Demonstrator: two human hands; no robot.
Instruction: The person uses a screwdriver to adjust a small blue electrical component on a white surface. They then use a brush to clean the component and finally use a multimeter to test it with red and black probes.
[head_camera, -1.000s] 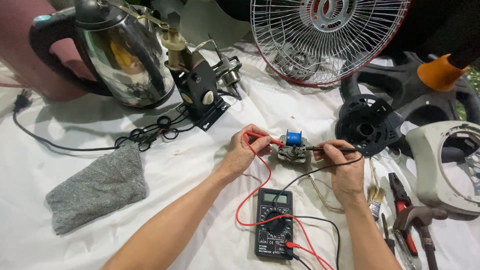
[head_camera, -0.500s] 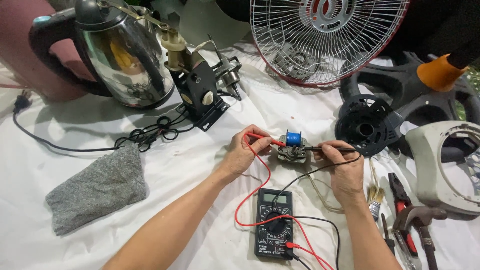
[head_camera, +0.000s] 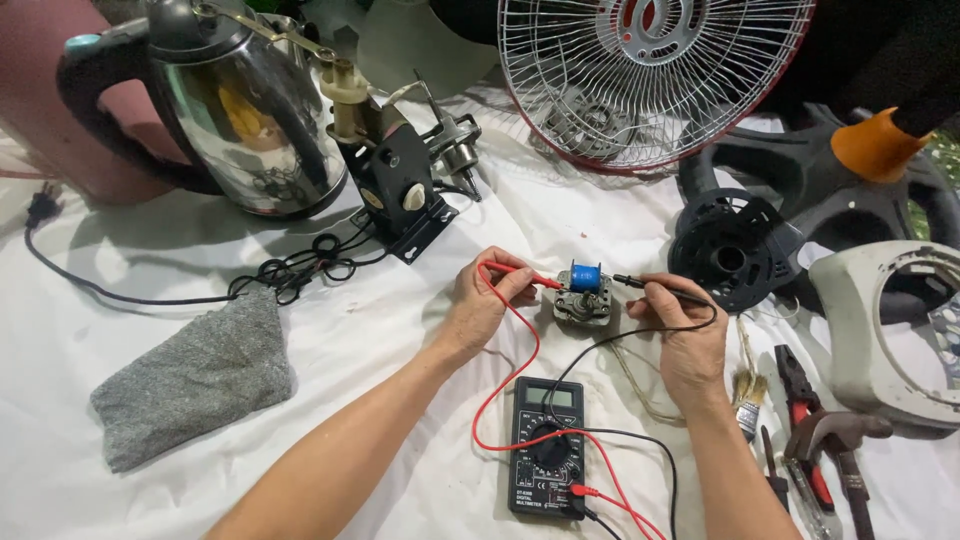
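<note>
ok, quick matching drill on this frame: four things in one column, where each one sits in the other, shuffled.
Things:
1. red test probe
2. black test probe
3. black digital multimeter
4. folded grey cloth

Places:
A. on the white sheet between the two forearms
B. in the right hand
C. far left on the sheet, below the steel kettle
D. in the left hand

Pairs: 1-D, 2-B, 3-A, 4-C
</note>
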